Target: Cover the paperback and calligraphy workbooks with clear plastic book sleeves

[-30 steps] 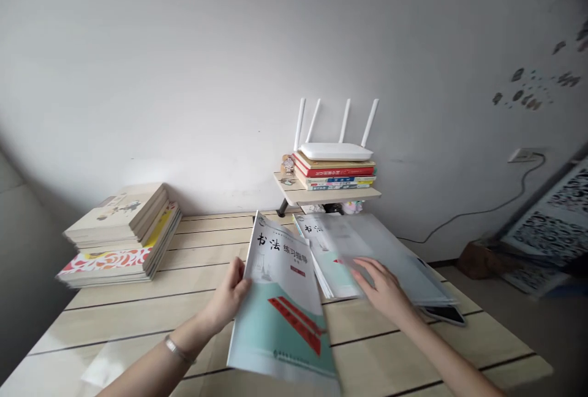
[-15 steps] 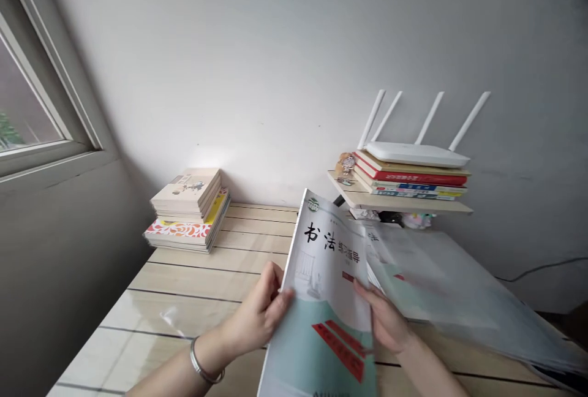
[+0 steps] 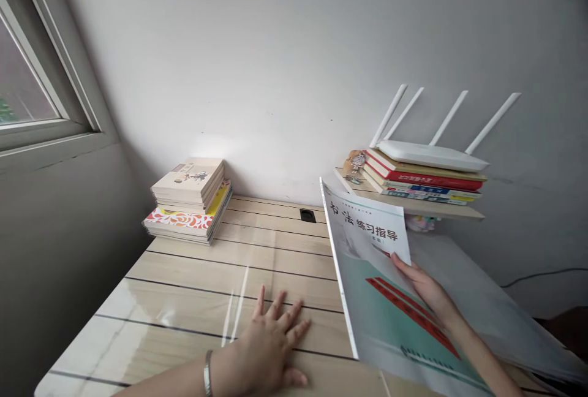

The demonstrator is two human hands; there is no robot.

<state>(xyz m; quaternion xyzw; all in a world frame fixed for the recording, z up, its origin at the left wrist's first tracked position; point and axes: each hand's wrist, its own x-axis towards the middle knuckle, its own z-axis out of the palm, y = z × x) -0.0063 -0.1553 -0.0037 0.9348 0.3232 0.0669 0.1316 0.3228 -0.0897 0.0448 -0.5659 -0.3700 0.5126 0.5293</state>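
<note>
A thin calligraphy workbook (image 3: 386, 287), with a white top and a green lower cover crossed by red bands, is tilted above the right half of the table. My right hand (image 3: 427, 290) grips it by its right side, the thumb on the cover and the other fingers hidden behind. My left hand (image 3: 271, 345) lies palm down with fingers spread on the clear-covered wooden table (image 3: 184, 302), to the left of the workbook and apart from it. A metal bracelet (image 3: 207, 374) is on the left wrist.
At the back left stands a stack of books (image 3: 188, 201). A white router (image 3: 432, 155) rests on piled books (image 3: 422, 182) on a small raised shelf (image 3: 441, 208) at the back right. A black socket (image 3: 307, 215) sits in the table's rear edge. Clear plastic sheeting (image 3: 487, 293) lies at the right.
My left hand has let go of the workbook and come down flat on the table. The workbook has moved right in my right hand, uncovering the black socket.
</note>
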